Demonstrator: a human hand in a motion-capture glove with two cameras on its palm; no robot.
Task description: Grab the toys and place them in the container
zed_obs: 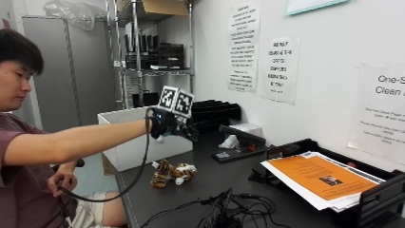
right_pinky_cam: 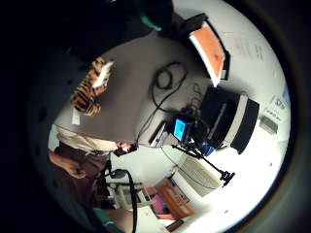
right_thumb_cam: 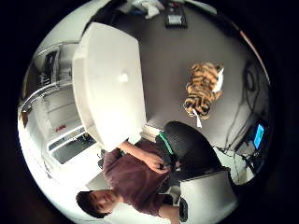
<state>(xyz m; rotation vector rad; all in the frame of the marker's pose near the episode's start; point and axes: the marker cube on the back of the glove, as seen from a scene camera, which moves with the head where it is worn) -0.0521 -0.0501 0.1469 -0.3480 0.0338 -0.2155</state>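
Gloved right hand [zed_obs: 172,124] is raised above the dark table [zed_obs: 215,183], arm stretched out from the seated person, palm facing down. From where I stand the fingers are lost against the black glove, so I cannot tell how far they are spread or curled; nothing appears to hang from the hand, and both palm views look out on open table rather than a close object. The striped tiger toy [zed_obs: 172,173] lies on the table, below the hand and a little nearer the table's front edge, well apart from it in height. Its long axis runs roughly along the table's length, pale head end pointing away from the white container [zed_obs: 136,137], striped hindquarters toward it. The thumb-side palm view shows the same layout: tiger toy [right_thumb_cam: 203,88] on bare tabletop, container [right_thumb_cam: 110,84] alongside with a gap between them. The bare left hand [zed_obs: 63,183] rests low near the lap, farther from the toy than the right. Judgement: the pick is not yet made; the next move calls for a mostly straight descent, and the container sits just behind the hand for the drop.
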